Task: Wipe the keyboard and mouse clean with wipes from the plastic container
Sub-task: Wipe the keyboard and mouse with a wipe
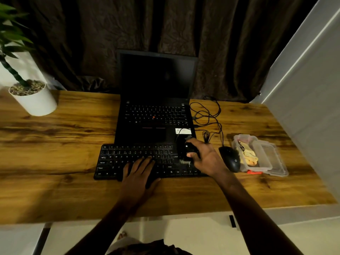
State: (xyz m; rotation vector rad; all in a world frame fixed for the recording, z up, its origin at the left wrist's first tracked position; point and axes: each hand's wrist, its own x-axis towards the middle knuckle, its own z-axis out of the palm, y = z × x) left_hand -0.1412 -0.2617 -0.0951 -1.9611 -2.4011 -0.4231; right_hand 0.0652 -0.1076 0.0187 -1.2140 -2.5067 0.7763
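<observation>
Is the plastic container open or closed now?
Open. The plastic container has no lid on top; its clear lid lies to the side, and yellowish contents show inside.

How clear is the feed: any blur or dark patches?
Head view: dim, warm light; the black keyboard and mouse lose detail; the dark wad the right hand grips is blurred; the table edges smear and bow from the wide lens.

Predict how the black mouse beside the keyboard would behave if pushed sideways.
The mouse probably slides easily: its shell looks smooth and rounded. Its cable, lying in loose loops, would likely trail floppily, hardly resisting.
</observation>
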